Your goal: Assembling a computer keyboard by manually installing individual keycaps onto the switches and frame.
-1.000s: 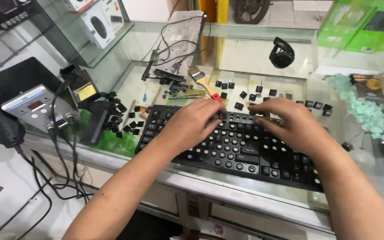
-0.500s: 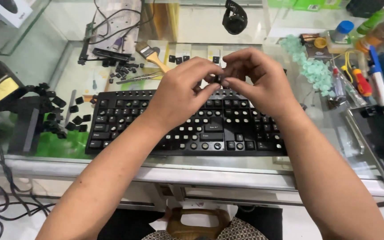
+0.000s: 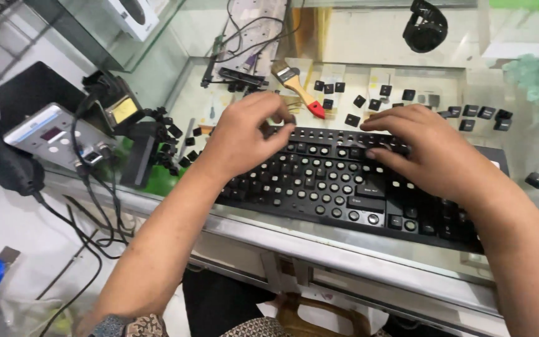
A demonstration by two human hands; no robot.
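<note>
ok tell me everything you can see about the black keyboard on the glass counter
The black plastic keyboard lies flat on the glass counter, slightly angled, near the front edge. Most keycaps are off, exposing rows of round pale-centred switch posts; a few wide keys remain. The left hand rests on its upper left, the right hand on its upper right. Loose black keycaps lie behind it.

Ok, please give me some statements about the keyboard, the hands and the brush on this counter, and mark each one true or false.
1. Both hands rest on the black keyboard. True: the left hand and the right hand lie on it.
2. Every keycap is mounted. False: many switches are bare, and loose keycaps lie behind the keyboard.
3. The brush has a red-tipped handle. True.
4. The right hand holds the brush. False: the brush lies free on the glass counter.
5. The soldering station stands to the right of the keyboard. False: it stands to the left.
</note>
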